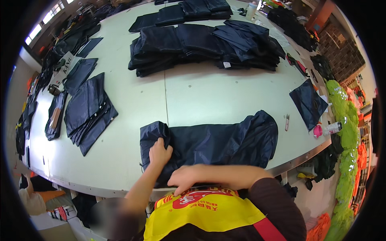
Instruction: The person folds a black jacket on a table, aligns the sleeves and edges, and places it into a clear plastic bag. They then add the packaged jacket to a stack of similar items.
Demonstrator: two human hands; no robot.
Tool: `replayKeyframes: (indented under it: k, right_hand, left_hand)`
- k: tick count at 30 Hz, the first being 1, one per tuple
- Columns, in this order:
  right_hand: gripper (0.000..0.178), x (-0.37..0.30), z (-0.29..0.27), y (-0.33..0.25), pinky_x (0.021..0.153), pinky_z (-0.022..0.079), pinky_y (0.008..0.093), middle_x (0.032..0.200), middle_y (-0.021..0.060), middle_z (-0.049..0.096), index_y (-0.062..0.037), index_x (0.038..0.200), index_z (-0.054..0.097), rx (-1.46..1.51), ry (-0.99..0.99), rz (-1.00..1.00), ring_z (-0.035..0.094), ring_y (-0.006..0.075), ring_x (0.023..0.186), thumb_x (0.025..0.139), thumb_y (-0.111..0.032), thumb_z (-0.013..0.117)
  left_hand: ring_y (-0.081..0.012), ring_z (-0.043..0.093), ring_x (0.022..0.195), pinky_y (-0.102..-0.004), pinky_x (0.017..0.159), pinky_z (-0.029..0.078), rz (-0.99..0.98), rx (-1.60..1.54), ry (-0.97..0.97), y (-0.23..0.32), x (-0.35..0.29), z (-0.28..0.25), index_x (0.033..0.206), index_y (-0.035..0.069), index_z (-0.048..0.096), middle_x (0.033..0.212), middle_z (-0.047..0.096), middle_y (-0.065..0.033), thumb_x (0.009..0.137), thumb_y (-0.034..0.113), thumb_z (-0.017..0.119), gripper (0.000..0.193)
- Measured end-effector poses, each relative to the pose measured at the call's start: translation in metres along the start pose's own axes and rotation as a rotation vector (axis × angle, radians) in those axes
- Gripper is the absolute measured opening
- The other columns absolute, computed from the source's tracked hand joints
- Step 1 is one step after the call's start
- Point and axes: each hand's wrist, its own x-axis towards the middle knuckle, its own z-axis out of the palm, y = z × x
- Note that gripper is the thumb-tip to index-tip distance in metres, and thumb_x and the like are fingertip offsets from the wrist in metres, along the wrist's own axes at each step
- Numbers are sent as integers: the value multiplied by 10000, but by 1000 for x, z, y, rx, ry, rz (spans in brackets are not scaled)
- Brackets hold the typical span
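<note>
A dark navy, slightly shiny garment (205,140) lies spread along the near edge of the table, its left end turned over into a fold and its right end bunched up. My left hand (161,153) is closed on the folded left end, fingers curled into the cloth. Coming across from the right, my right hand (185,177) is over the garment's near edge, close in front of my yellow apron (209,209). Motion smears its fingers, so what it grips, if anything, does not show.
Folded dark garments (201,42) are piled across the far side, with another fanned stack (88,108) at left. On the right are thread snips (287,122), a dark folded piece (309,102), a pink roll (317,131) and a can (333,128). Bright green material (343,160) hangs beyond the table.
</note>
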Motion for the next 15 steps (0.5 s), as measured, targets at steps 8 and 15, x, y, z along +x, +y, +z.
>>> replayKeyframes:
  k: [8,15]
  right_hand:
    - [575,-365,-135,305,463,442,272,716,108,565,-27,1192,355,1485,2169,20,543,178,557,822,-355,649]
    - [763,-382,-226,336,361,312,135,1030,236,601,-56,1227,352,1884,2171,259,575,108,528,741,-543,682]
  left_hand:
    - [-364,547,643,-421,557,431,148,-153,258,9,-9,11,750,30,479,713,525,-157,745,198,647,238]
    - [-347,537,598,-378,520,432,174,-133,355,-1,-15,19,746,21,500,688,508,-149,715,137,668,206]
